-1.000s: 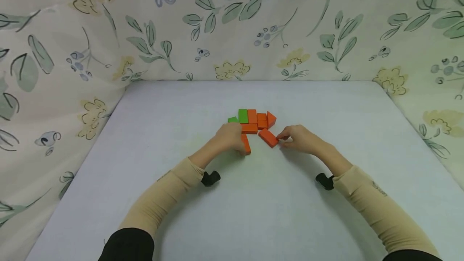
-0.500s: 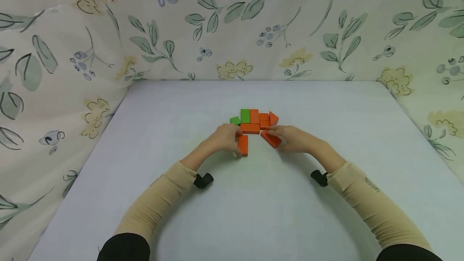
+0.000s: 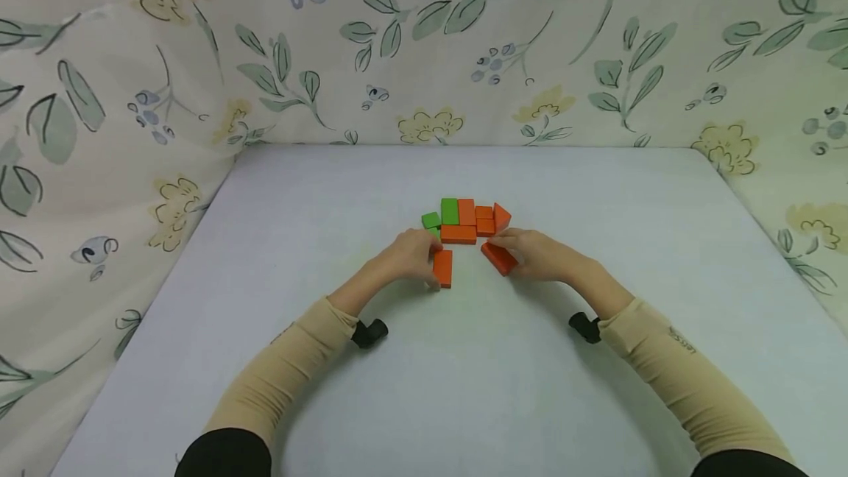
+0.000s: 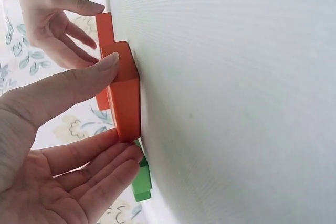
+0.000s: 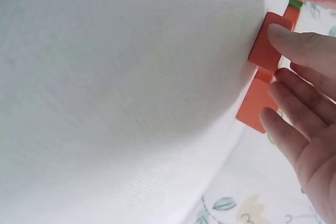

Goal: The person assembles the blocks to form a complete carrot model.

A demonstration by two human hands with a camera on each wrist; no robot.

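Observation:
My left hand (image 3: 409, 256) pinches an upright-lying orange block (image 3: 442, 269) between thumb and fingers; in the left wrist view the thumb lies on the near end of that block (image 4: 127, 103). My right hand (image 3: 539, 255) grips a slanted orange block (image 3: 499, 259), its thumb on the block's end (image 5: 265, 45) in the right wrist view. Just beyond both hands lies a group of blocks: a horizontal orange one (image 3: 458, 235), a green one (image 3: 450, 211) beside an orange one (image 3: 467, 212), small orange ones (image 3: 485, 227), an orange triangle (image 3: 501, 216) and small green ones (image 3: 431, 220) at the left.
The white table (image 3: 424, 389) extends around the blocks on all sides. Behind it and at its left and right hangs a floral cloth (image 3: 424, 43). A black wrist device (image 3: 369, 333) sits under the left wrist, another (image 3: 585, 327) under the right.
The left block has turned from slanted to straight and shifted slightly left and nearer. My right hand has closed in around its block, whose outer end is now covered by the fingers.

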